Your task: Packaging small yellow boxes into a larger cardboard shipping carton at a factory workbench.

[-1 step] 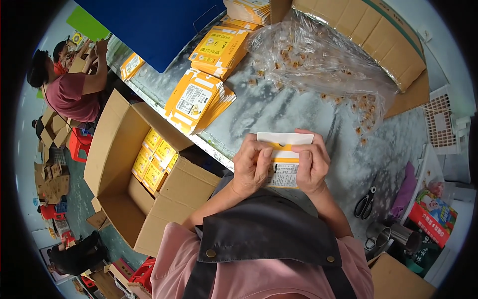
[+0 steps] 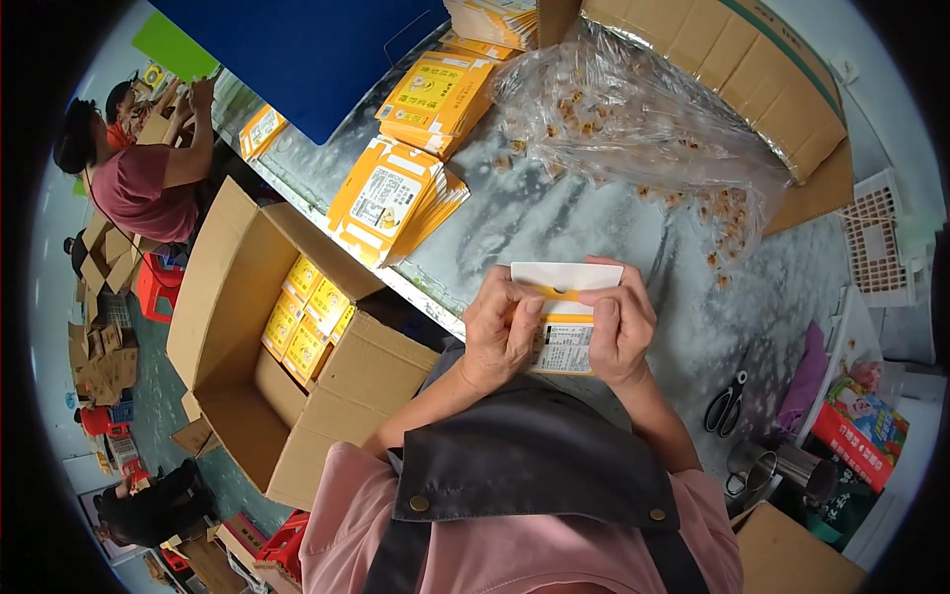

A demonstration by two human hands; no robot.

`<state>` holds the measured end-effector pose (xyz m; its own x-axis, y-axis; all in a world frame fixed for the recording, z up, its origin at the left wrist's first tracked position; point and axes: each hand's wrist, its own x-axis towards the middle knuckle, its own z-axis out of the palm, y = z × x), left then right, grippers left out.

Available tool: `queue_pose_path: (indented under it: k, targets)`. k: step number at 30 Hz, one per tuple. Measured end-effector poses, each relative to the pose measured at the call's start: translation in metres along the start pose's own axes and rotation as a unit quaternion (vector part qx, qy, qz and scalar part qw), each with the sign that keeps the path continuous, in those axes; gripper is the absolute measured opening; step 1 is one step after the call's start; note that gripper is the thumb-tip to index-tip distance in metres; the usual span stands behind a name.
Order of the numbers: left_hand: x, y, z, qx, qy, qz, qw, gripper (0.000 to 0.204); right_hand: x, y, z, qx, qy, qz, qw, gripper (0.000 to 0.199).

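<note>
Nothing shifted, both hands still clamped on small yellow-white carton, above grey table

Two hands hold one yellow carton. Left of it stand three stacks of flat cartons and one open cardboard box.

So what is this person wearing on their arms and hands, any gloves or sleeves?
No gloves: the left hand and right hand are both bare, with no rings or watch that I can make out. The forearms are uncovered too. A pink short-sleeved shirt covers the shoulders and upper arms, and over it lies a dark grey apron bib fastened with two round metal studs.
</note>
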<state>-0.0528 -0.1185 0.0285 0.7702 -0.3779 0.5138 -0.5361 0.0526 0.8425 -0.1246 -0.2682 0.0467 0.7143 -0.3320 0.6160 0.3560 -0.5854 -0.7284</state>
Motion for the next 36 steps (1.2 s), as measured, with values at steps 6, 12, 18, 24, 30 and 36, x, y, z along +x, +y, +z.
queue_pose_path:
  k: [6,12,18,24,30,36]
  targets:
    - [0.000,-0.002,-0.004,0.020,0.010,0.003,1.000,0.019,0.000,-0.007,0.001,-0.015,-0.039,0.076,0.996,0.016]
    - [-0.001,0.002,-0.008,-0.126,0.050,-0.024,0.990,0.030,-0.008,0.001,0.020,0.177,0.041,0.059,0.982,0.041]
    - [-0.006,0.001,-0.026,-0.059,0.019,0.067,0.996,0.081,-0.022,-0.003,0.026,0.202,-0.008,0.048,0.978,0.081]
    - [-0.013,0.013,-0.036,-0.204,0.017,-0.102,0.973,0.095,-0.014,-0.020,0.035,0.228,0.003,0.128,0.965,0.076]
    - [-0.015,0.005,-0.057,-0.058,0.077,0.013,0.995,0.051,-0.011,-0.026,0.055,0.201,-0.027,0.078,0.976,0.058]
    - [-0.017,-0.005,-0.084,-0.009,0.055,0.033,0.998,0.032,-0.014,-0.031,0.069,0.183,-0.063,0.060,0.979,0.050]
